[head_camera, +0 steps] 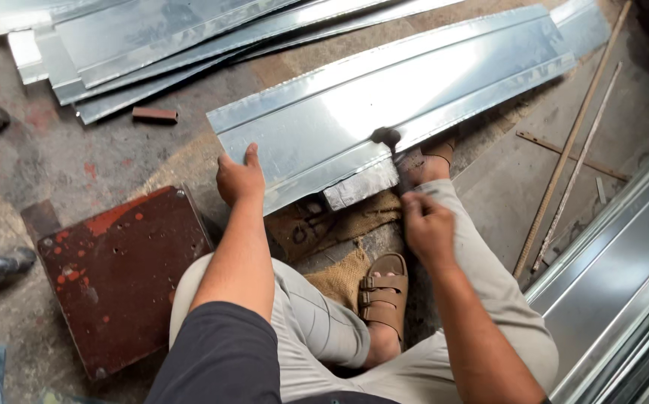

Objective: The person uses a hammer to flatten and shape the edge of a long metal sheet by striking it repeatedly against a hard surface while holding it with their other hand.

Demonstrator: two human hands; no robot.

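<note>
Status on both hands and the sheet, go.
Left hand flat on metal sheet. Right hand grips hammer at sheet's edge. Nothing in the way.

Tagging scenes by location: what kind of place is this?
Likely a sheet-metal workshop, floor level: folded galvanised sheet held by the left hand, more sheets stacked on bare concrete floor, a hammer in the right hand.

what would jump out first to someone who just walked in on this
The long shiny metal sheet lying slantwise across the floor, with the left hand pressing its near edge and the right hand gripping a hammer whose head sits on the fold. Next, the rusty red block at lower left, and more stacked sheets at top left.
</note>
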